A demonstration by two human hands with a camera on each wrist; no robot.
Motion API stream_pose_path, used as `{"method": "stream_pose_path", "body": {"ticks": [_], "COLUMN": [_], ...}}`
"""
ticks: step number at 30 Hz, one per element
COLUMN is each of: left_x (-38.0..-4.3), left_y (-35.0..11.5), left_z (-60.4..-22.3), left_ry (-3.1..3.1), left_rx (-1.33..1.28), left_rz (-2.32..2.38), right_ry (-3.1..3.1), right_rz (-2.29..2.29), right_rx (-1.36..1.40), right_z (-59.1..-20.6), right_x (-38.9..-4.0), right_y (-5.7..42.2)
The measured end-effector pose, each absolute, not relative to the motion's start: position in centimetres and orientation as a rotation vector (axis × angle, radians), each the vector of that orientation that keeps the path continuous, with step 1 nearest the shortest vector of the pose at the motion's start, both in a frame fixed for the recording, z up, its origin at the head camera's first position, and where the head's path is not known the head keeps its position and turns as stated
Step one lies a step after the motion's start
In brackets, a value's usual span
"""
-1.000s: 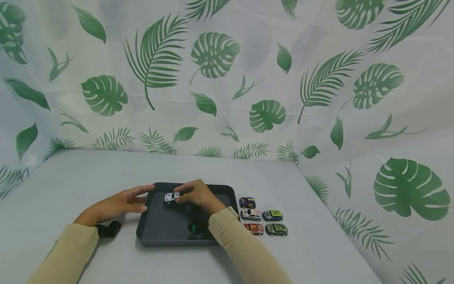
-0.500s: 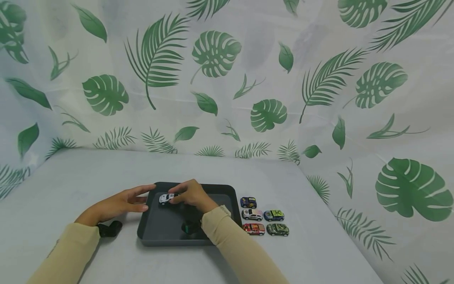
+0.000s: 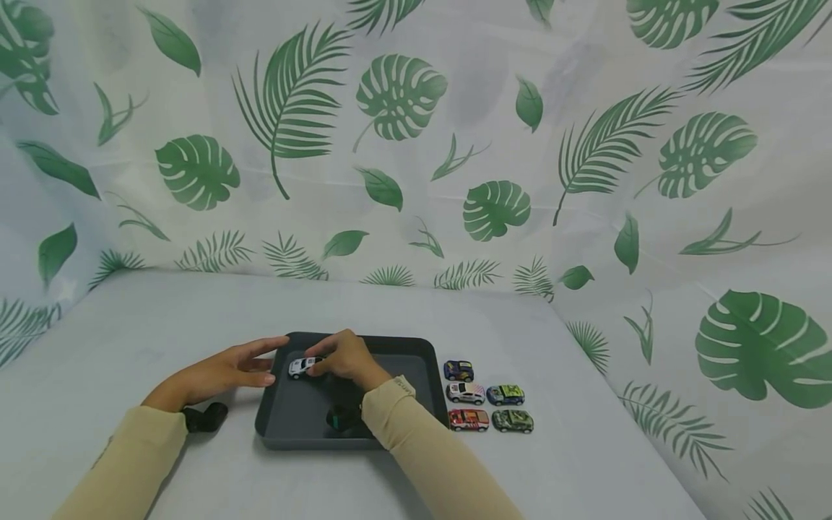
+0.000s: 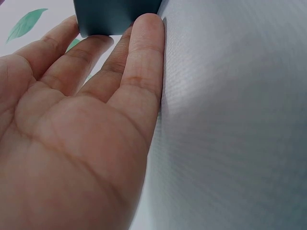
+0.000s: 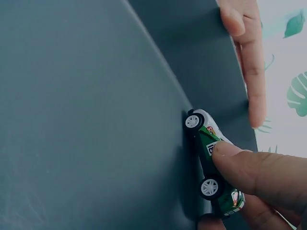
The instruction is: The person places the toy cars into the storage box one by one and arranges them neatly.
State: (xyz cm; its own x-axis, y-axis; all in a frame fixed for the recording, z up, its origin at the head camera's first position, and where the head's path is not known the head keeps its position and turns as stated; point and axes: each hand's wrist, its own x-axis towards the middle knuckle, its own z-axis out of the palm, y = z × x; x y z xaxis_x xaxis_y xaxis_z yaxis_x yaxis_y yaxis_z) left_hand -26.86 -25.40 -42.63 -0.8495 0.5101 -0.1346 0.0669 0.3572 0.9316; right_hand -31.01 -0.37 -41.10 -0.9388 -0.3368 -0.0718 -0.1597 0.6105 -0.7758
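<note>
A white toy car (image 3: 299,367) with green sides sits inside the dark grey tray (image 3: 299,443), near its left wall. My right hand (image 3: 347,360) pinches the car between thumb and fingers. In the right wrist view, the toy car (image 5: 207,148) has its wheels at or very near the tray floor. My left hand (image 3: 224,373) is outside the tray, its fingers extended along the left wall and rim. Seen from the left wrist, the fingers (image 4: 144,62) reach up to the tray's corner (image 4: 112,19).
Right of the tray stand several toy cars: a dark blue one (image 3: 458,370), a white one (image 3: 465,393), a yellow and blue one (image 3: 505,394), a red one (image 3: 469,420) and a camouflage green one (image 3: 513,421). Behind the white table (image 3: 585,469) hangs a leaf-print cloth (image 3: 416,180).
My right hand has moved the white toy car leftward inside the tray, closer to the left wall. The left hand stays by the tray's left side.
</note>
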Motion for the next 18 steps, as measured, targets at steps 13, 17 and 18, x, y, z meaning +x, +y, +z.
{"method": "stream_pose_path", "body": {"ticks": [13,17,18], "left_x": [-27.0,-27.0,-27.0], "left_y": [-25.3,-25.3,-25.3], "left_z": [-42.7,-42.7,-42.6], "left_ry": [2.229,2.24,2.241], "left_rx": [0.502,0.503,0.501], "left_rz": [1.491,1.476,1.475], "right_ry": [2.692,2.627,2.605], "right_rz": [-1.092,-1.183,-1.21], "right_rx": [-0.482,-0.492,-0.492], "right_z": [-40.8,-40.4,-40.3], "right_x": [-30.9,-31.0,-31.1], "right_y": [0.0,0.6,0.7]}}
